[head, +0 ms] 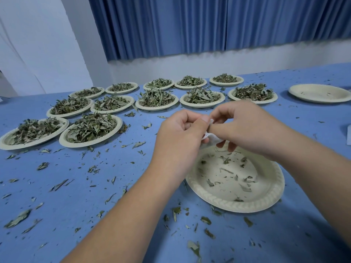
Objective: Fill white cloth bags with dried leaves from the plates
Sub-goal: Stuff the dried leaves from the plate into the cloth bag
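Both my hands meet above the far rim of a nearly bare paper plate, which holds only a few leaf scraps. My left hand and my right hand pinch a small white cloth bag between them. Most of the bag is hidden behind my fingers; only a white fold and its top edge show. Several plates heaped with dried leaves stand in rows at the back left, the nearest being a full plate.
A blue cloth covers the table and is strewn with loose leaf bits. An unfilled plate sits at the far right. A white edge of something shows at the right border. Blue curtains and a white wall stand behind.
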The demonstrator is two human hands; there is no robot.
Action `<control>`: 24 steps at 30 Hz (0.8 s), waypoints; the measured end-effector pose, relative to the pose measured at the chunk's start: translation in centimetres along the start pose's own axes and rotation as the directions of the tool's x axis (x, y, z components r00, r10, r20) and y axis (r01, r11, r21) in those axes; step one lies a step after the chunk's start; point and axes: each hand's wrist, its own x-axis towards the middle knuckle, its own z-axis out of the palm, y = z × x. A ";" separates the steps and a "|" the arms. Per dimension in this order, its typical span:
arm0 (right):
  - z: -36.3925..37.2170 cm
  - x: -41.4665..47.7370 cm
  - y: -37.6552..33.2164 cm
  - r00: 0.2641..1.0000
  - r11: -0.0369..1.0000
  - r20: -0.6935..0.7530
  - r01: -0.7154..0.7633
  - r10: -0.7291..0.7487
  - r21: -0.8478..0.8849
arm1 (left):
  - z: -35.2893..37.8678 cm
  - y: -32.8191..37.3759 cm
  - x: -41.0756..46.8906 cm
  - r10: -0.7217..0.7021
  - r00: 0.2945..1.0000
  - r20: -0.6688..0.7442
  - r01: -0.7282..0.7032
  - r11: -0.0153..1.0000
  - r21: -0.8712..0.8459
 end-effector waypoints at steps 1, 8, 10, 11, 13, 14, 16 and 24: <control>0.2 0.0 0.0 1.000 1.000 0.006 0.000 0.000 -0.002 | 0.0 0.0 0.0 0.003 1.000 -0.007 -0.003 1.000 0.013; -0.4 -0.6 0.4 0.999 0.991 0.052 -0.001 -0.006 0.134 | -0.5 -0.3 0.4 0.019 0.996 -0.088 -0.013 0.998 0.069; -0.5 -0.6 0.6 0.999 0.988 0.044 -0.011 0.004 0.154 | -0.4 -0.2 0.2 0.007 0.998 -0.061 -0.006 1.000 0.020; -0.5 -0.5 0.7 0.999 0.989 0.033 -0.013 0.009 0.145 | -0.4 -0.1 0.2 -0.001 0.999 -0.036 0.001 1.000 -0.002; -0.1 -0.3 0.9 1.000 0.995 -0.008 -0.010 0.011 0.102 | -0.2 -0.1 0.0 -0.015 1.000 0.017 0.015 1.000 -0.004; 0.2 -0.1 0.9 0.999 0.997 -0.030 -0.008 0.011 0.081 | -0.1 -0.1 0.0 -0.021 0.999 0.034 0.021 1.000 0.015; 0.5 0.0 1.0 0.999 0.999 -0.051 -0.009 0.011 0.049 | -0.1 -0.3 0.1 -0.023 0.999 0.042 0.021 0.998 0.054; -3.3 -1.7 2.8 0.999 0.950 0.044 0.035 -0.023 -0.309 | -1.5 -0.4 1.1 0.042 0.987 -0.157 -0.048 0.998 -0.035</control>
